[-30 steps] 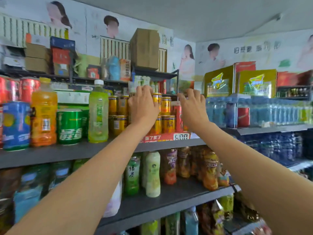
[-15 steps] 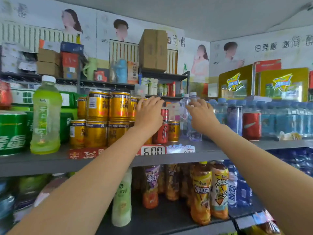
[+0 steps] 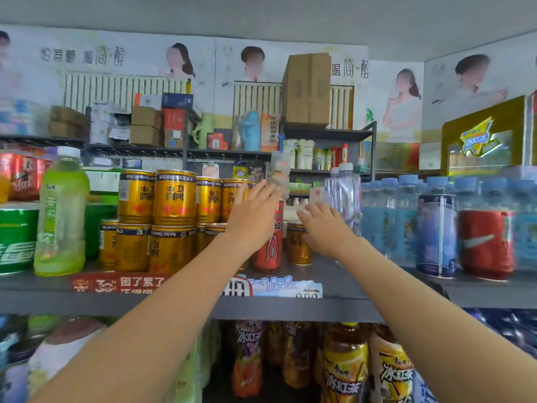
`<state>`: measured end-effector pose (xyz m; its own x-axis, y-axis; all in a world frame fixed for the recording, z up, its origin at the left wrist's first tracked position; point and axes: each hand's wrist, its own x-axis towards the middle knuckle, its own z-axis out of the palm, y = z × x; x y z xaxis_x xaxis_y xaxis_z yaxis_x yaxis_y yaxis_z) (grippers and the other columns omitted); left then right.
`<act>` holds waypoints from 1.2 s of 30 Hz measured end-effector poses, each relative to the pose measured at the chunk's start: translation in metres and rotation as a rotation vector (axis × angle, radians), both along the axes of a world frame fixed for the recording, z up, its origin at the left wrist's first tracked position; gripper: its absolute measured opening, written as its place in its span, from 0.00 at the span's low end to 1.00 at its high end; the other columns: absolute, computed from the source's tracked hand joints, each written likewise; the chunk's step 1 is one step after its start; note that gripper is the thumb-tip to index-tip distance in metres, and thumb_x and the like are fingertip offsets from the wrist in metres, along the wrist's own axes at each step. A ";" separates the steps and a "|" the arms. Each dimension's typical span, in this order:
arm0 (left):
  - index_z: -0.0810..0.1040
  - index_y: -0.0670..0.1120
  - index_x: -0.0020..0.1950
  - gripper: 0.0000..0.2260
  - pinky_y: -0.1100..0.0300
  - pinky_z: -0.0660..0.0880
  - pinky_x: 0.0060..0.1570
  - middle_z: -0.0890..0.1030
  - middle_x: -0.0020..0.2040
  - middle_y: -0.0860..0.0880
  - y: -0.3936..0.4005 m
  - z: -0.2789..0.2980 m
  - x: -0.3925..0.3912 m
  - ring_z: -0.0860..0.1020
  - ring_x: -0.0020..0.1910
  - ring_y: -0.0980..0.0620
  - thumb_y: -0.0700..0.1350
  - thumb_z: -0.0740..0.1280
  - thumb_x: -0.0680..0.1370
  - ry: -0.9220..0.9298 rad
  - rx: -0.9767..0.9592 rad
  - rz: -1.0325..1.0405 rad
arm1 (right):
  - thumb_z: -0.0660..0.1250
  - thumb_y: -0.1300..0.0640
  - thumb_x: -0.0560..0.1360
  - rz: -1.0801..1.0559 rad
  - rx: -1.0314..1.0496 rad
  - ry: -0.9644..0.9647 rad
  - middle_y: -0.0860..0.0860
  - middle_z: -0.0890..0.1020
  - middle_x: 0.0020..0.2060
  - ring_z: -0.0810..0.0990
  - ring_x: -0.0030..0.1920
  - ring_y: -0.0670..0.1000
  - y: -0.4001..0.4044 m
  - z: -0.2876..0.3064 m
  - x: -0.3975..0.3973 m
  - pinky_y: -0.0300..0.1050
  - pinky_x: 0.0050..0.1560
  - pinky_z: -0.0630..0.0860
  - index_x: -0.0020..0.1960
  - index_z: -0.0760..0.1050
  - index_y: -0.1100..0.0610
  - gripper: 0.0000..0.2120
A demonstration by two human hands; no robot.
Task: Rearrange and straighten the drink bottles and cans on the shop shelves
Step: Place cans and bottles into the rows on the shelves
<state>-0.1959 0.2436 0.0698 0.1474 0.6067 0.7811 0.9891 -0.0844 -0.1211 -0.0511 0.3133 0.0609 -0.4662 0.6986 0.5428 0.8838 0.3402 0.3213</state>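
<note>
Gold energy-drink cans [image 3: 174,199] stand stacked two high in the middle of the grey upper shelf [image 3: 348,286]. My left hand [image 3: 252,219] lies flat against the right end of that stack with fingers stretched up, holding nothing. It partly hides a slim red can [image 3: 268,251] just to the right. My right hand [image 3: 325,228] hovers with spread fingers over a single gold can [image 3: 296,251]. It is close to two clear water bottles [image 3: 345,196].
A pale green bottle [image 3: 61,216] and a green can [image 3: 14,239] stand at the left. Blue water bottles [image 3: 389,222], a blue can [image 3: 436,234] and a red cola can [image 3: 485,242] fill the right. Iced tea bottles [image 3: 345,365] crowd the shelf below.
The view has moved closer and shifted right along the shelf. Both hands stay at the right end of the gold cans, and my right hand has dropped from the clear bottle toward the single gold can.
</note>
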 end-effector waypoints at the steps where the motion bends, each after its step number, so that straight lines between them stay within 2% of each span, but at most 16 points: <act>1: 0.53 0.47 0.76 0.27 0.51 0.38 0.72 0.53 0.77 0.51 0.005 0.000 0.001 0.47 0.76 0.53 0.40 0.58 0.79 0.016 -0.002 0.019 | 0.57 0.53 0.79 0.000 -0.012 0.008 0.59 0.57 0.73 0.53 0.74 0.60 0.006 -0.001 -0.003 0.57 0.71 0.55 0.73 0.57 0.59 0.25; 3: 0.52 0.47 0.77 0.27 0.51 0.38 0.72 0.52 0.77 0.51 0.010 0.000 0.002 0.47 0.76 0.52 0.42 0.58 0.79 0.026 -0.009 0.047 | 0.57 0.48 0.79 0.008 -0.059 0.046 0.60 0.57 0.73 0.52 0.74 0.61 0.014 -0.003 -0.012 0.56 0.71 0.53 0.73 0.56 0.60 0.27; 6: 0.50 0.47 0.77 0.27 0.50 0.37 0.72 0.52 0.78 0.50 0.020 -0.001 0.000 0.47 0.76 0.52 0.43 0.57 0.80 0.087 -0.013 0.085 | 0.53 0.48 0.80 0.021 -0.074 0.077 0.62 0.56 0.73 0.53 0.74 0.61 0.029 -0.008 -0.027 0.56 0.72 0.53 0.74 0.55 0.60 0.26; 9: 0.49 0.47 0.77 0.26 0.50 0.36 0.72 0.51 0.78 0.50 0.026 -0.003 -0.003 0.46 0.77 0.52 0.44 0.55 0.80 0.175 -0.018 0.108 | 0.49 0.47 0.81 -0.017 -0.151 0.086 0.62 0.51 0.75 0.50 0.74 0.65 0.042 -0.013 -0.036 0.58 0.72 0.50 0.76 0.51 0.55 0.26; 10: 0.48 0.47 0.77 0.26 0.50 0.35 0.72 0.51 0.78 0.51 0.027 -0.003 -0.004 0.47 0.77 0.53 0.44 0.54 0.81 0.175 -0.018 0.105 | 0.50 0.47 0.81 -0.028 -0.183 0.086 0.61 0.51 0.75 0.51 0.73 0.66 0.045 -0.014 -0.038 0.60 0.71 0.51 0.76 0.50 0.52 0.26; 12: 0.48 0.47 0.77 0.26 0.51 0.35 0.72 0.51 0.78 0.51 0.028 -0.004 -0.005 0.48 0.76 0.54 0.43 0.54 0.81 0.152 -0.015 0.090 | 0.54 0.49 0.80 -0.010 -0.197 0.103 0.60 0.58 0.71 0.57 0.70 0.67 0.051 -0.018 -0.039 0.61 0.68 0.58 0.75 0.54 0.51 0.24; 15: 0.48 0.46 0.77 0.26 0.52 0.34 0.72 0.51 0.78 0.51 0.028 -0.005 -0.004 0.49 0.76 0.54 0.43 0.54 0.81 0.137 -0.021 0.078 | 0.59 0.52 0.79 0.049 -0.148 0.137 0.58 0.63 0.66 0.61 0.67 0.68 0.047 -0.020 -0.033 0.59 0.63 0.68 0.71 0.61 0.52 0.22; 19: 0.49 0.45 0.77 0.26 0.50 0.36 0.72 0.52 0.78 0.49 0.026 -0.005 0.002 0.50 0.76 0.52 0.42 0.54 0.80 0.128 -0.029 0.092 | 0.62 0.51 0.77 0.096 -0.052 0.224 0.60 0.57 0.68 0.60 0.66 0.69 0.023 -0.016 -0.015 0.58 0.60 0.68 0.66 0.65 0.54 0.19; 23: 0.51 0.45 0.76 0.26 0.49 0.38 0.73 0.52 0.77 0.48 0.018 -0.002 0.008 0.49 0.76 0.51 0.43 0.56 0.80 0.071 -0.037 0.045 | 0.62 0.50 0.77 0.185 0.121 0.359 0.61 0.59 0.68 0.62 0.64 0.67 -0.004 0.003 0.003 0.56 0.60 0.67 0.67 0.66 0.53 0.20; 27: 0.54 0.44 0.76 0.27 0.52 0.39 0.73 0.57 0.76 0.48 -0.001 -0.007 0.009 0.53 0.76 0.53 0.42 0.58 0.77 -0.032 0.096 -0.089 | 0.63 0.51 0.76 0.327 0.307 0.623 0.61 0.58 0.69 0.61 0.64 0.66 -0.038 0.030 -0.002 0.56 0.58 0.68 0.66 0.67 0.52 0.20; 29: 0.57 0.44 0.75 0.26 0.53 0.41 0.73 0.63 0.74 0.48 -0.015 -0.010 0.002 0.58 0.74 0.52 0.41 0.59 0.77 -0.065 0.158 -0.127 | 0.64 0.51 0.75 0.408 0.319 0.749 0.60 0.58 0.69 0.61 0.65 0.65 -0.056 0.038 -0.015 0.54 0.59 0.68 0.67 0.67 0.52 0.21; 31: 0.61 0.43 0.73 0.24 0.52 0.44 0.73 0.68 0.70 0.47 -0.028 -0.010 -0.013 0.64 0.71 0.51 0.40 0.59 0.76 -0.102 0.204 -0.114 | 0.65 0.51 0.74 0.458 0.277 0.789 0.60 0.59 0.68 0.62 0.64 0.65 -0.071 0.044 -0.031 0.54 0.61 0.67 0.67 0.67 0.52 0.22; 34: 0.64 0.42 0.72 0.23 0.51 0.44 0.73 0.69 0.70 0.46 -0.048 -0.007 -0.049 0.65 0.71 0.50 0.39 0.59 0.76 -0.135 0.260 -0.044 | 0.66 0.50 0.73 0.524 0.232 0.754 0.59 0.61 0.66 0.65 0.62 0.64 -0.085 0.053 -0.060 0.55 0.63 0.65 0.66 0.68 0.53 0.23; 36: 0.63 0.42 0.72 0.24 0.51 0.44 0.73 0.68 0.71 0.45 -0.062 -0.004 -0.075 0.63 0.72 0.49 0.39 0.59 0.76 -0.084 0.264 0.011 | 0.66 0.51 0.73 0.564 0.203 0.727 0.60 0.61 0.66 0.64 0.64 0.64 -0.090 0.057 -0.082 0.57 0.65 0.65 0.66 0.67 0.53 0.22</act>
<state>-0.2713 0.1819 0.0663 0.0696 0.3818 0.9216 0.9973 -0.0499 -0.0546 -0.1335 0.2230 0.1175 -0.2056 0.3328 0.9203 0.6126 0.7771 -0.1442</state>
